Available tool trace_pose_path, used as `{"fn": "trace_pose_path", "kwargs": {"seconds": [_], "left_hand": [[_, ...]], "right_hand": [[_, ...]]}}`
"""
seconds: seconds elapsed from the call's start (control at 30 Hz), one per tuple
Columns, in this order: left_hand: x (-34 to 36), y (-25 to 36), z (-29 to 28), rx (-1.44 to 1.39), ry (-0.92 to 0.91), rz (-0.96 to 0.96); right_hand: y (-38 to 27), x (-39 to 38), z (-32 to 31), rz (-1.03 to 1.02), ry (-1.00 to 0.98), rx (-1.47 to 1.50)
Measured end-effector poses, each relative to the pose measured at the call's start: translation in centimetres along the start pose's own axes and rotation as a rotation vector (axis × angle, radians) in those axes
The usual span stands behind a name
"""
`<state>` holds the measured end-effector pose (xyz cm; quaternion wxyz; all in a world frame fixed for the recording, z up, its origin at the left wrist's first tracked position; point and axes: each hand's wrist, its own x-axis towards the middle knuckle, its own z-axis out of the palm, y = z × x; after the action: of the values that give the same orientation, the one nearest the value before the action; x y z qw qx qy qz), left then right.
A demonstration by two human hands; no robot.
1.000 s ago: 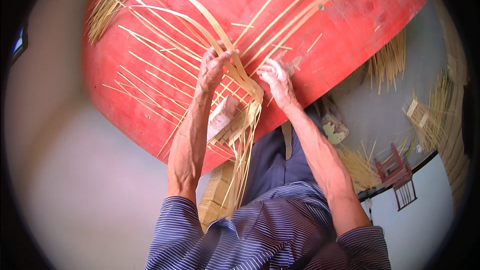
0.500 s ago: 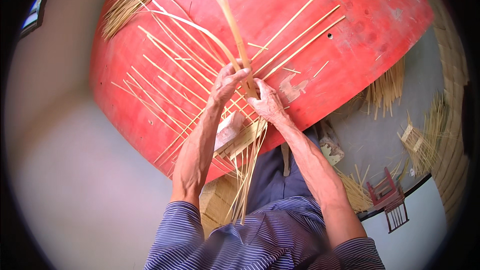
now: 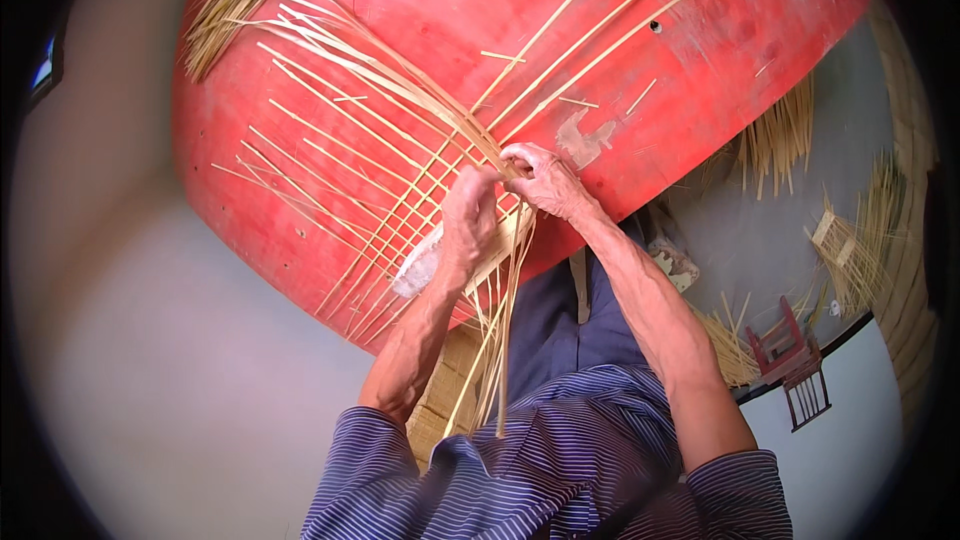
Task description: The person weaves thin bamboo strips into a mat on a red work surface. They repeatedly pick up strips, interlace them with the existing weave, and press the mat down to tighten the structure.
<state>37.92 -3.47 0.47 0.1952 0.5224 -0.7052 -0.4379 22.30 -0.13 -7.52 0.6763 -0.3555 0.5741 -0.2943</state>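
A loose lattice of thin bamboo strips [image 3: 380, 170] lies woven on a red board [image 3: 700, 50]. My left hand [image 3: 468, 215] pinches strips at the lattice's near corner, its fingers closed over them. My right hand [image 3: 545, 180] meets it there and grips the same bundle of strips. Long strip ends [image 3: 500, 340] hang down over the board's edge toward my lap. A pale flat piece [image 3: 425, 260] sits under my left wrist on the board.
More bundles of bamboo strips [image 3: 775, 130] lie on the grey floor at right, with a small woven piece [image 3: 835, 235]. A small red chair [image 3: 790, 360] stands lower right. A stack of woven mat [image 3: 440, 410] is by my knees.
The long strips that stood raised over the board now lie bent flat to the left. Both hands have drawn together at the lattice corner.
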Motion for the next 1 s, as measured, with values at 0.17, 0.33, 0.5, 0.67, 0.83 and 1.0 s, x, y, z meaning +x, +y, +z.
{"fn": "trace_pose_path", "kwargs": {"seconds": [0.17, 0.33, 0.5, 0.67, 0.83, 1.0], "left_hand": [[0.2, -0.2, -0.8, -0.056, -0.173, 0.037], [1.2, -0.6, -2.1, -0.02, -0.277, 0.071], [0.4, -0.5, -2.1, -0.062, -0.352, 0.081], [0.9, 0.3, -1.9, -0.031, -0.327, 0.019], [0.4, 1.3, -2.0, -0.067, -0.333, -0.029], [1.1, 0.1, -4.5, 0.024, -0.337, 0.059]], "right_hand": [[-0.3, 0.0, -0.2, -0.074, -0.031, -0.136], [-0.5, 0.3, -0.4, -0.078, -0.061, -0.185], [0.8, 0.5, -0.3, -0.192, -0.041, -0.237], [0.5, 0.4, -0.4, -0.221, -0.035, -0.245], [0.9, 0.3, -0.5, -0.263, -0.028, -0.228], [0.5, -0.3, -0.3, -0.209, -0.015, -0.187]]}}
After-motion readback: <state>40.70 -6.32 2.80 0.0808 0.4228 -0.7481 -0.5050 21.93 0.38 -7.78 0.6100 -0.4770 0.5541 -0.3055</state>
